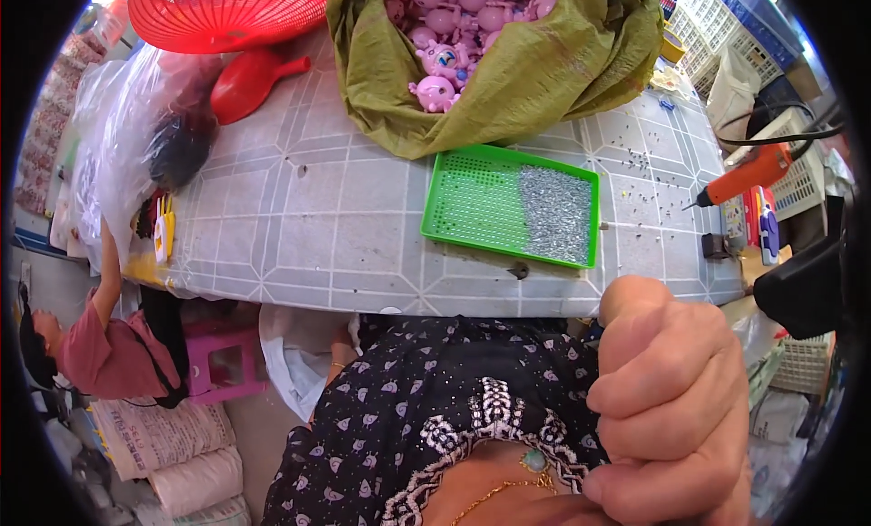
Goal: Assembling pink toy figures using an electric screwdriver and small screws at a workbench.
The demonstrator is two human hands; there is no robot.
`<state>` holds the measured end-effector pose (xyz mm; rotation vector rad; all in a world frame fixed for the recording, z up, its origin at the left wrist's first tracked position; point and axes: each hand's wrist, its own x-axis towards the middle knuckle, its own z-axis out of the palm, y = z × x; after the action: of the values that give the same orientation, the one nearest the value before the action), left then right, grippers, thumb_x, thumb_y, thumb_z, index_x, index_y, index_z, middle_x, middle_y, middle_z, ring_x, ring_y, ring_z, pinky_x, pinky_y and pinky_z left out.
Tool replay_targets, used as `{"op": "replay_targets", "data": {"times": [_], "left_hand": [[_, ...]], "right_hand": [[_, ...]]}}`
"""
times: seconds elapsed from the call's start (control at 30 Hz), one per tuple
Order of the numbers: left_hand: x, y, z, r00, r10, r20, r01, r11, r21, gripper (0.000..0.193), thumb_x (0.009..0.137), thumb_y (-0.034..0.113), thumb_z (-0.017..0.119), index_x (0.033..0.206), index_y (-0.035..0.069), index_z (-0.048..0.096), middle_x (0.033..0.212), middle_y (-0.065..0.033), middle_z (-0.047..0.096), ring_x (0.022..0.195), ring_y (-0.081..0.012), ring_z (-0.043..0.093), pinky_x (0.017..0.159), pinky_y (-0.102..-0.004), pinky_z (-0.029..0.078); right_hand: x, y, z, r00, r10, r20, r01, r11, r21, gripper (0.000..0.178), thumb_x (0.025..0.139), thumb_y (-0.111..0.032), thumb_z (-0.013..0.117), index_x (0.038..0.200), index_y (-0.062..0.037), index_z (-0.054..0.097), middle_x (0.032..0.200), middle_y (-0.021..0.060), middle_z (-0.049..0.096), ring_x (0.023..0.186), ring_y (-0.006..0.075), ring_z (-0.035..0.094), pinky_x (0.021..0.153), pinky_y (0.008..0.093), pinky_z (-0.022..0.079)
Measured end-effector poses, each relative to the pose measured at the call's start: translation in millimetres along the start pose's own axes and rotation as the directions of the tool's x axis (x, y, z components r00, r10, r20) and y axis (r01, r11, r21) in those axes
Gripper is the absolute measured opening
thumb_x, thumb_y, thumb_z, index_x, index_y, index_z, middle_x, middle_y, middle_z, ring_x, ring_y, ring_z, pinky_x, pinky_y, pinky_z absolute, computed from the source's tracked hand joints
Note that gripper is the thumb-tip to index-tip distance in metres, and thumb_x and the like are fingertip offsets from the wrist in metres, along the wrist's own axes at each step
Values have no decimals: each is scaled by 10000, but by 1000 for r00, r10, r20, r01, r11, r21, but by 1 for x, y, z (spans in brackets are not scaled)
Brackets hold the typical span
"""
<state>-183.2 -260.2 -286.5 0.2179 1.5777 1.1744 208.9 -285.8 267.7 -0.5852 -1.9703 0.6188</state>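
My right hand (pixel 671 399) is raised close to the camera at the lower right, in front of the table's near edge. Its fingers are curled into a fist; whatever they may hold is hidden. My left hand is out of the picture. Nearest to the fist on the table lies a green perforated tray (pixel 472 199), with many small silvery screws (pixel 558 213) heaped in its right part. Behind the tray, an olive woven sack (pixel 535 100) gapes open, full of pink plastic toy figures (pixel 440 59). To the right is an orange electric screwdriver (pixel 748 174), its tip pointing left.
A red basket (pixel 227 14) and a red scoop (pixel 249 86) are at the back left, beside clear plastic bags (pixel 118 118). Loose screws (pixel 640 163) dot the table's right side. White crates (pixel 717 36) stand behind. Another person (pixel 118 345) is at the left by a pink stool (pixel 222 358).
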Motion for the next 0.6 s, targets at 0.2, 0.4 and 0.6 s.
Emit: {"op": "replay_targets", "data": {"times": [0.2,0.4,0.6], "left_hand": [[-15,7,15,996,35,-87,-26,994,108,435,879,156,576,1286,18,513,1098,-128,612,932,-249,626,794,-356,505],[-28,10,-21,971,56,-234,-15,985,175,437,872,139,581,1284,13,510,1096,-131,608,921,-246,628,778,-350,507],[13,28,-79,900,161,-406,-95,980,177,447,821,19,587,1256,-35,499,1085,-148,576,862,-227,629,712,-318,497]], "right_hand": [[-16,52,-20,864,-475,-167,502,781,373,211,859,-197,626,1041,-101,578,756,72,594,559,163,510,508,308,438],[-13,89,-20,735,-420,-532,678,483,555,186,821,-81,605,993,-119,665,664,-20,597,482,70,493,447,240,350],[44,190,-27,848,158,-506,-121,987,105,343,925,-213,541,1190,1,582,923,132,642,735,178,582,664,304,487]]}}
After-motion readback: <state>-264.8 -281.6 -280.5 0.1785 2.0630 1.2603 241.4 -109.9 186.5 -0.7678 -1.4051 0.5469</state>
